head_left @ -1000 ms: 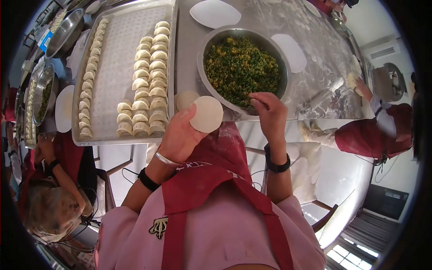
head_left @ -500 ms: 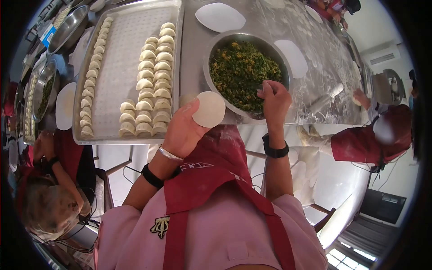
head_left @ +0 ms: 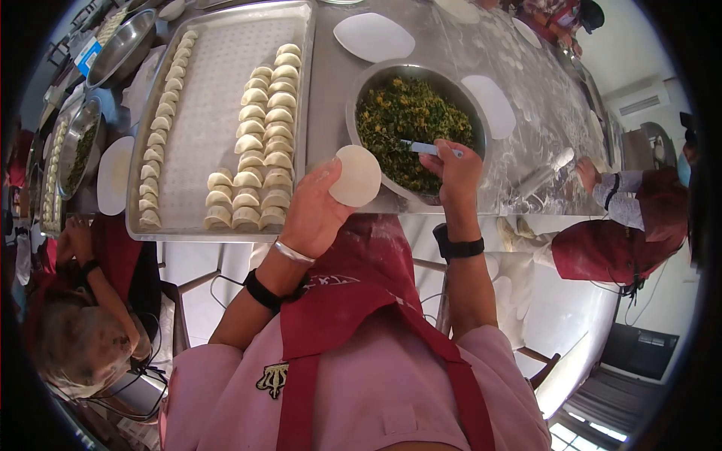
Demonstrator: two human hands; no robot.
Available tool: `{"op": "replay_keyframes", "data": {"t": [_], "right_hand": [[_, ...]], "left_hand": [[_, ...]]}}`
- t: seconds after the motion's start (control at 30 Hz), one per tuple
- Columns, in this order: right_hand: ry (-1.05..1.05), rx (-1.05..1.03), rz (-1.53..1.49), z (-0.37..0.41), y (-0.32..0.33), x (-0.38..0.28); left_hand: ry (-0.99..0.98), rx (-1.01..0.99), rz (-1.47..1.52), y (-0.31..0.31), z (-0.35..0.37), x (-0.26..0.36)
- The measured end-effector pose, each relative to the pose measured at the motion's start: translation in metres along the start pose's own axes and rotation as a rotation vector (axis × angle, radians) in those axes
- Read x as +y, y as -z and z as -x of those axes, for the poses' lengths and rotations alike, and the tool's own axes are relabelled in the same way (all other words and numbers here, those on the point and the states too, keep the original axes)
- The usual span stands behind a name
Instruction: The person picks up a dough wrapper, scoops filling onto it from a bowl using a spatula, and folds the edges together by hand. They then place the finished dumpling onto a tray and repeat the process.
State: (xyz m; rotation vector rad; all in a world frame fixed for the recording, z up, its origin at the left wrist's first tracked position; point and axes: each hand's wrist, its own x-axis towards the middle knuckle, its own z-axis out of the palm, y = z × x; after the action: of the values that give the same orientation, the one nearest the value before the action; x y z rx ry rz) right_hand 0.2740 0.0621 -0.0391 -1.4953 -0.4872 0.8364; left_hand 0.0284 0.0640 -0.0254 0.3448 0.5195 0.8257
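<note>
A round white dumpling wrapper (head_left: 356, 176) rests on the fingers of my left hand (head_left: 312, 214), held in place by the thumb along its edge. Just right of it, my right hand (head_left: 460, 177) grips a pale, flat, narrow spatula (head_left: 418, 146), its tip over the chopped green and yellow filling (head_left: 410, 105). That filling lies in a round steel bowl (head_left: 351, 124) near the table edge. Left of the bowl, a large metal tray (head_left: 207, 98) carries rows of folded dumplings (head_left: 249, 143) along both sides.
White plates (head_left: 374, 37) lie behind and beside the bowl. A floury rolling pin (head_left: 543, 171) is on the steel table (head_left: 526, 105) to the right. Another person's hand (head_left: 588, 173) reaches in there. At the left, another person (head_left: 83, 323) stands near a second bowl (head_left: 86, 146).
My right hand has turned and lifted slightly, bringing the pale spatula into plain view above the filling. My left hand still holds the wrapper. The other person's hand at right has shifted left.
</note>
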Motion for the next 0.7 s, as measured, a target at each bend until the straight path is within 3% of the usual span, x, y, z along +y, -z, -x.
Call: {"op": "replay_keyframes", "data": {"t": [0.53,0.7], "right_hand": [[-0.151,-0.108,-0.29,-0.009,0.007,0.005],[-0.156,-0.136,-0.368,-0.009,0.014,0.001]], "left_hand": [[-0.082,0.011,0.064,-0.004,-0.018,0.013],[-0.106,-0.069,0.014,-0.002,-0.029,0.011]]}}
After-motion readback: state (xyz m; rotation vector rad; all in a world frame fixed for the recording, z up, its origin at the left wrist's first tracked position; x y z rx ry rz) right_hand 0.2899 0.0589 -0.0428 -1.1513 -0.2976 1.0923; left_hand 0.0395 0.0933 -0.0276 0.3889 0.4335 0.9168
